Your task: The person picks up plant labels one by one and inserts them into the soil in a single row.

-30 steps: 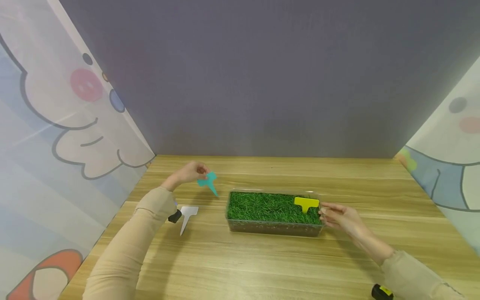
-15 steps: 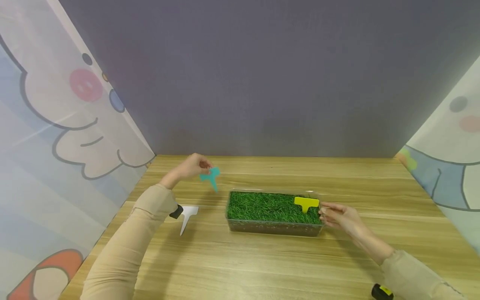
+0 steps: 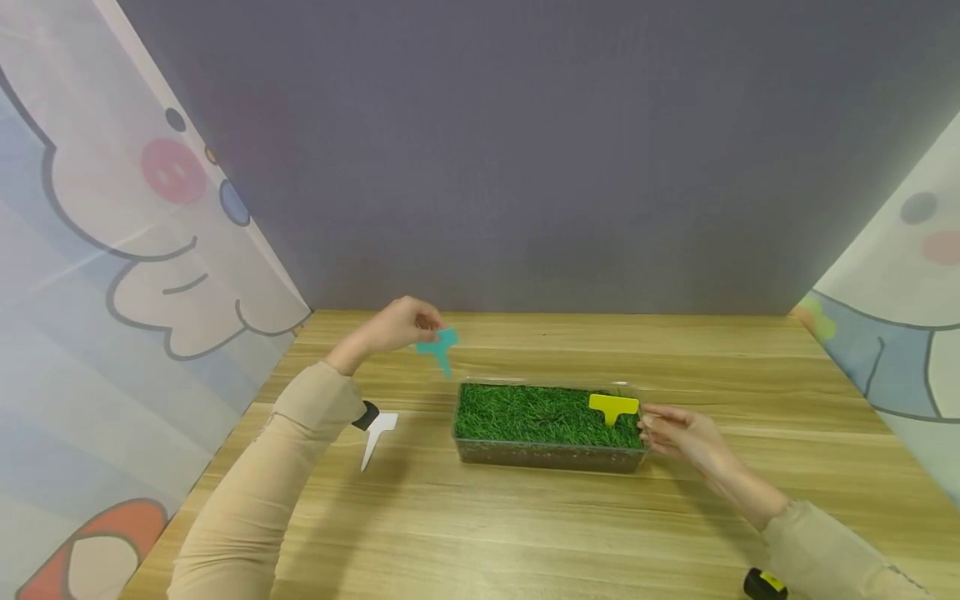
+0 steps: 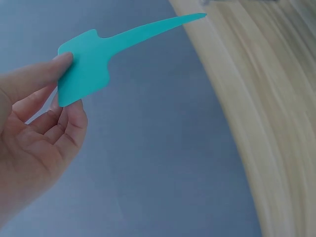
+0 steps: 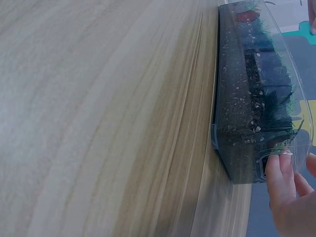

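Observation:
My left hand (image 3: 408,323) pinches a teal T-shaped plant label (image 4: 86,69) by its wide head, thumb on the face. In the head view the label hangs above the table, stem down, just beyond the left end of a clear planter box (image 3: 551,457) topped with green grass. At the box's other end is my right hand (image 3: 686,437), its fingers under the rim at the end wall and the thumb close to the rim. Near that end a yellow plant label (image 3: 613,404) stands upright in the grass. Soil and pebbles show through the box's side in the right wrist view.
A white plant label (image 3: 380,427) lies on the wooden table (image 3: 525,533) beneath the left forearm. A dark grey panel (image 3: 540,167) stands behind the table, with cartoon-printed sheets (image 3: 112,333) on both sides.
My left hand has moved to the right and away from me with the teal label, which has risen slightly in view. The right hand and planter box have stayed in place.

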Available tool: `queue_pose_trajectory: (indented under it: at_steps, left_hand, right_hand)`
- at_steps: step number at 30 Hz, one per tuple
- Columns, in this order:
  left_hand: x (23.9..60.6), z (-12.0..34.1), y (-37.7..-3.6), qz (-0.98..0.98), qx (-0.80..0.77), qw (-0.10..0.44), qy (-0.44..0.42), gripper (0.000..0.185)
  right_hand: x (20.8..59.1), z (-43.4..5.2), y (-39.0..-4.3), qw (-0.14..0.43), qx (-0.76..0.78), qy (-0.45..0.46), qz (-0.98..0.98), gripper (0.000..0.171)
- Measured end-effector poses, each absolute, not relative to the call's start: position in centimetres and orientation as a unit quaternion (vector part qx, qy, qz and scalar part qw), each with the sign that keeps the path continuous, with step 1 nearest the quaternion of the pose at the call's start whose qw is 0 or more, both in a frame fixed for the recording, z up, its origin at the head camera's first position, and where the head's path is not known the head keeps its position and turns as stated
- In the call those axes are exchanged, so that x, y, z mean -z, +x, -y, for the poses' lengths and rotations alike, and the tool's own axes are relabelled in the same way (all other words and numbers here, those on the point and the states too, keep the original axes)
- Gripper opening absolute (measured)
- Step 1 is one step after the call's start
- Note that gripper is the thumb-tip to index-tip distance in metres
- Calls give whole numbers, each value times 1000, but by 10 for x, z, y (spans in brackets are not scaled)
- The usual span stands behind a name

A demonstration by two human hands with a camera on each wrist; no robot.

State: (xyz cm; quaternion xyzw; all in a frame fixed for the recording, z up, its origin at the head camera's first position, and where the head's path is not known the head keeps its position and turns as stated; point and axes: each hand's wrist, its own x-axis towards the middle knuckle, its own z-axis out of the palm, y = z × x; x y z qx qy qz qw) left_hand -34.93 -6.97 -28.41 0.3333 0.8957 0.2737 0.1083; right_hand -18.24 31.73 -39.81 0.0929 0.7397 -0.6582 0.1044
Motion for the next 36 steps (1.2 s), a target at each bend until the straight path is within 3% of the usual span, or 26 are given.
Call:
queue_pose_trajectory:
  at_steps: [20, 36]
  left_hand:
    - [273, 15, -334, -869, -259, 111, 406, 17]
    - [282, -36, -323, -840, -255, 147, 457, 17]
  right_hand:
    - [398, -318, -182, 106, 660, 95, -738, 61]
    - [398, -320, -182, 108, 671, 97, -727, 59]
